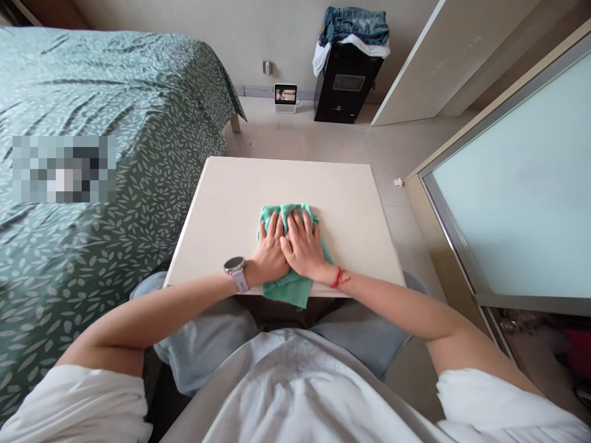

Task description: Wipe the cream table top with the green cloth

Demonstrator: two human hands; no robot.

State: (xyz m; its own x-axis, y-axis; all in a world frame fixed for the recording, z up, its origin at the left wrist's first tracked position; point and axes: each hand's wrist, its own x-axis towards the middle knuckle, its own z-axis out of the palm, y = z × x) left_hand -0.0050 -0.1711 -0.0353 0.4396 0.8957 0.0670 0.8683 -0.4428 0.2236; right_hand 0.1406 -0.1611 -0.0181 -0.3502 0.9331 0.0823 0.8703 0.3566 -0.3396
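At the far left, a bed [152, 117] wears a green cover with pale leaf shapes, rumpled near the top; a pixelated patch hides whatever lies on it. To its right stands the cream counter [235, 191], a flat-topped piece with the person's legs in pale blue trousers [207, 335] at its near side.

The left hand [269, 253] lies open and flat, palm down, fingers slightly apart, on a green cloth [289, 290]. A watch [235, 264] with a pale strap circles that wrist. The cloth is spread at the middle of the counter's near half, and its lower end reaches past the near edge. Beside the left hand, the right hand [305, 246] is also open and palm down on the cloth, its thumb against the left hand. A red bracelet [338, 277] circles the right wrist.

Beyond the counter, a socket [267, 67] is on the wall, and a small screen [285, 95] showing a picture stands on the floor. Right of it, a black cabinet [344, 86] bears folded jeans [356, 24] over a white fabric [321, 58]. Further right is a pale door panel [443, 61]. A crumpled white scrap [398, 183] lies on the floor [397, 227], near a framed frosted panel [526, 178] at the far right.
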